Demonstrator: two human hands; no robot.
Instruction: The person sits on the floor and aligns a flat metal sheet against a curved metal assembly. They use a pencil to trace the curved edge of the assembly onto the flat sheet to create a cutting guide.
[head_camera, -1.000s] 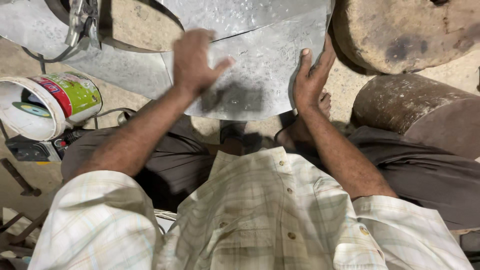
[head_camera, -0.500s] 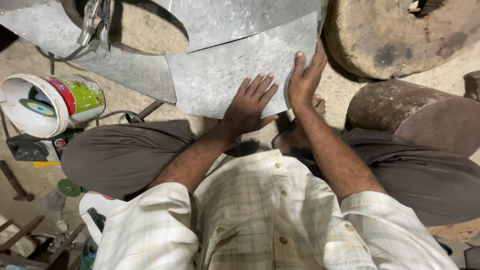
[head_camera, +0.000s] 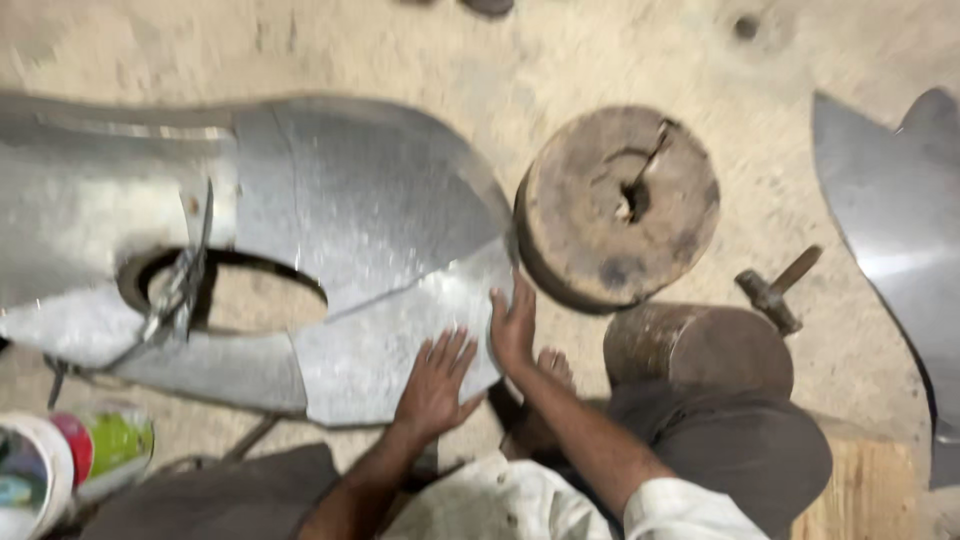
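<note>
A large curved piece of galvanised sheet metal (head_camera: 340, 210) lies on the sandy floor, forming a ring around a round opening. My left hand (head_camera: 436, 385) rests flat, fingers spread, on the near corner panel of the sheet. At that panel's right edge my right hand (head_camera: 513, 325) lies with its fingers along the metal. Neither hand holds a tool. My bare foot (head_camera: 556, 368) shows just right of the hands.
A round wooden block (head_camera: 620, 205) and a rusty metal cylinder (head_camera: 700, 350) lie right of the sheet. A hammer (head_camera: 775, 290) lies beyond them. Metal snips (head_camera: 180, 280) rest on the ring. A paint bucket (head_camera: 40, 470) sits lower left, another metal sheet (head_camera: 900, 250) far right.
The view has tilted up and blurred, showing more floor and the whole ring. My left hand came down from the raised position onto the sheet corner; the right hand stays at the edge.
</note>
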